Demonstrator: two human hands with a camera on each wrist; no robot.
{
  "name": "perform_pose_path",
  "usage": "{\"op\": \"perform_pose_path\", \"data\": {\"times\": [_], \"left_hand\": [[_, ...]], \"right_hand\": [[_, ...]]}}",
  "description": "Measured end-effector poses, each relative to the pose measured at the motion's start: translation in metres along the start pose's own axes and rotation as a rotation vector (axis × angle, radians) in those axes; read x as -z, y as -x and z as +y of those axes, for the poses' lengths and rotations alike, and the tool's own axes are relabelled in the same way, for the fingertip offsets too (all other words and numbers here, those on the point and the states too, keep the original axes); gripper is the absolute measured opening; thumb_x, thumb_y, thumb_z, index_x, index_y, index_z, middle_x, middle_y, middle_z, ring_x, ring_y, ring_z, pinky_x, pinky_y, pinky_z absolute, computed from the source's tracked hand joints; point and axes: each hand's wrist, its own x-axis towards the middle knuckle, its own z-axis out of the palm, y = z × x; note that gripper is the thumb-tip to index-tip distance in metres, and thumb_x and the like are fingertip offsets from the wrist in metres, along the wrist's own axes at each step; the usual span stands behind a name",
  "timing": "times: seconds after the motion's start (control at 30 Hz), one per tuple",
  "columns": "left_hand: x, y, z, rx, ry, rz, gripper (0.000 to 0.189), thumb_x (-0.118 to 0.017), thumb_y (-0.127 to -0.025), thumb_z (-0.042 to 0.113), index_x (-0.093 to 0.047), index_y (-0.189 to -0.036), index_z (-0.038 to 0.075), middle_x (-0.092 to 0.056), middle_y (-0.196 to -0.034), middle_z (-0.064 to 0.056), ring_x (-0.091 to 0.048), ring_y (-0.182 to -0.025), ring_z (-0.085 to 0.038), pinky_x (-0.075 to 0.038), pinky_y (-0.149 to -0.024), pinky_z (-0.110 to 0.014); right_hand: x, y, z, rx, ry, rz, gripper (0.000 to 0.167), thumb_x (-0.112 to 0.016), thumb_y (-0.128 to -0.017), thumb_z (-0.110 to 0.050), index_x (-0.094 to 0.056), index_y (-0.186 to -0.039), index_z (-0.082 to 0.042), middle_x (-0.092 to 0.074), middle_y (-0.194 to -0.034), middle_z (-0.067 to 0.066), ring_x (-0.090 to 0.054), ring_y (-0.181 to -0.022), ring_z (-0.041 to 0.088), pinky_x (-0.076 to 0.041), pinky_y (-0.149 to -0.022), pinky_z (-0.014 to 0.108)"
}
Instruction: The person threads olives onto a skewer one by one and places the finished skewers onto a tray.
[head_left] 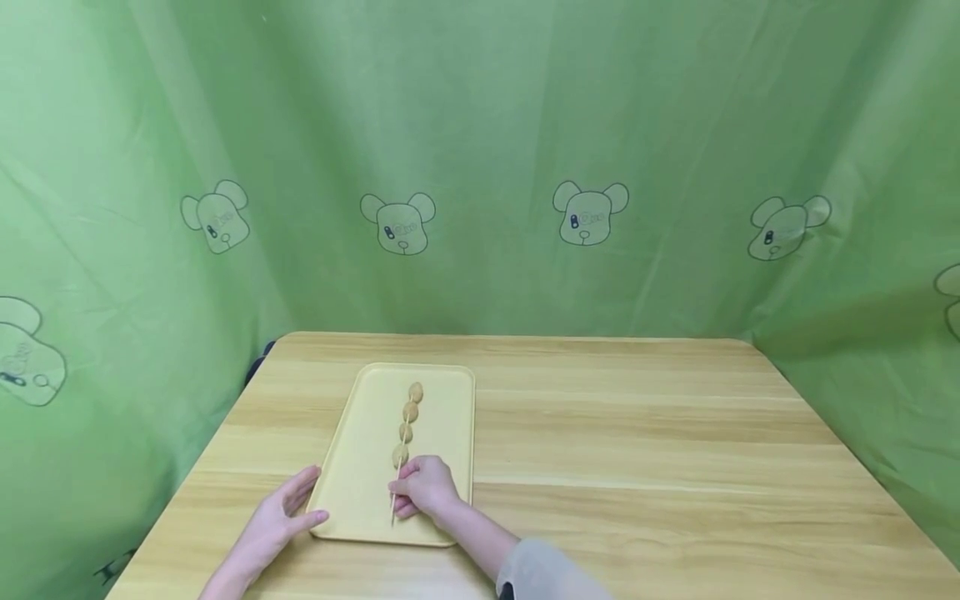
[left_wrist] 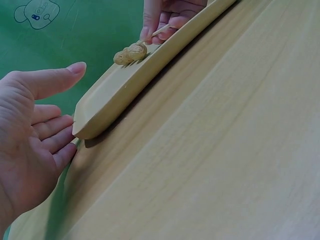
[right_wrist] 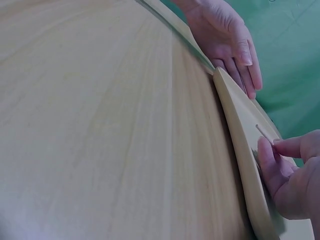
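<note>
A wooden skewer (head_left: 393, 508) with several brown, rough-surfaced balls (head_left: 410, 412) threaded in a row lies lengthwise over a shallow yellow tray (head_left: 356, 467). My right hand (head_left: 429, 485) pinches the skewer's bare near end between thumb and fingers; in the right wrist view the stick's tip (right_wrist: 262, 130) pokes out past them. My left hand (head_left: 272, 522) is at the tray's near left corner, thumb spread from the fingers. Its fingertips (left_wrist: 66, 121) are right by the tray's edge in the left wrist view; whether they press it I cannot tell.
The tray sits left of centre on a light wood-grain table (head_left: 637, 467), whose surface stretches off to the right. Green curtains (head_left: 495, 167) printed with bear heads hang behind the table and along both sides.
</note>
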Motion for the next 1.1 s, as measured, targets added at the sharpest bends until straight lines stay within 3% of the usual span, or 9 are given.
{"op": "perform_pose_path", "data": {"times": [0.33, 0.8, 0.97, 1.1], "left_hand": [[0.001, -0.002, 0.001, 0.012, -0.019, -0.009, 0.073, -0.068, -0.081, 0.008, -0.026, -0.138, -0.011, -0.027, -0.145, -0.025, -0.024, -0.133, -0.037, -0.02, -0.106, -0.039], [0.001, -0.007, 0.0, 0.011, -0.005, 0.008, 0.07, -0.067, -0.082, 0.007, -0.028, -0.137, -0.012, -0.028, -0.143, -0.027, -0.027, -0.131, -0.039, -0.022, -0.105, -0.041], [-0.001, -0.013, 0.009, 0.024, -0.072, 0.067, 0.072, -0.067, -0.084, 0.015, -0.027, -0.139, -0.01, -0.031, -0.142, -0.027, -0.031, -0.129, -0.042, -0.025, -0.106, -0.047], [-0.005, -0.022, 0.022, -0.021, -0.076, 0.129, 0.071, -0.066, -0.085, 0.014, -0.026, -0.139, -0.011, -0.033, -0.14, -0.029, -0.033, -0.127, -0.045, -0.025, -0.106, -0.05]], "right_hand": [[0.002, 0.0, 0.0, 0.017, -0.018, -0.003, 0.009, -0.064, -0.079, 0.007, -0.056, -0.081, 0.006, -0.061, -0.058, 0.014, -0.056, -0.043, 0.012, -0.054, -0.045, 0.028], [0.007, -0.002, 0.0, 0.02, 0.024, -0.005, 0.01, -0.062, -0.079, 0.007, -0.057, -0.087, 0.008, -0.061, -0.06, 0.013, -0.057, -0.044, 0.012, -0.054, -0.046, 0.028], [0.02, -0.001, -0.006, 0.058, 0.071, -0.002, 0.018, -0.062, -0.079, 0.005, -0.057, -0.095, 0.011, -0.062, -0.063, 0.014, -0.058, -0.046, 0.014, -0.055, -0.047, 0.028], [0.038, 0.001, -0.015, 0.122, 0.12, -0.008, 0.024, -0.063, -0.08, 0.003, -0.056, -0.101, 0.014, -0.063, -0.07, 0.017, -0.062, -0.053, 0.021, -0.056, -0.051, 0.031]]}}
